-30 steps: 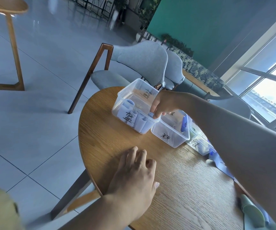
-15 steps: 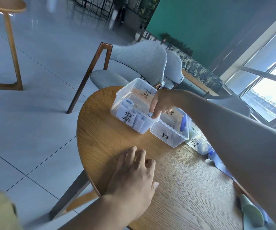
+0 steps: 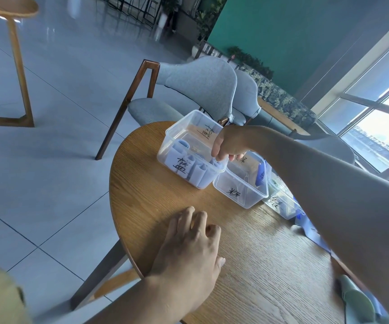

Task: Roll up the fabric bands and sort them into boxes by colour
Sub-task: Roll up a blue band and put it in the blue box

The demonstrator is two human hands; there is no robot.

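Low in the frame the left hand [image 3: 188, 249] rests on the wooden surface [image 3: 259, 265], its fingers loosely curled and holding nothing. Past it, at the centre, the right hand [image 3: 229, 146] reaches over the first clear box [image 3: 177, 132], its fingers pinching a rolled blue band [image 3: 216, 163] at that box's near right corner. A second clear box [image 3: 240, 190] stands just beside it.

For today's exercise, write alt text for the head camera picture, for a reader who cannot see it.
A person's right hand lowers a rolled blue band into the leftmost clear box, which already holds several blue rolls, on a round wooden table. The left hand rests on the tabletop. Two more labelled boxes stand in a row to the right, with grey chairs behind.
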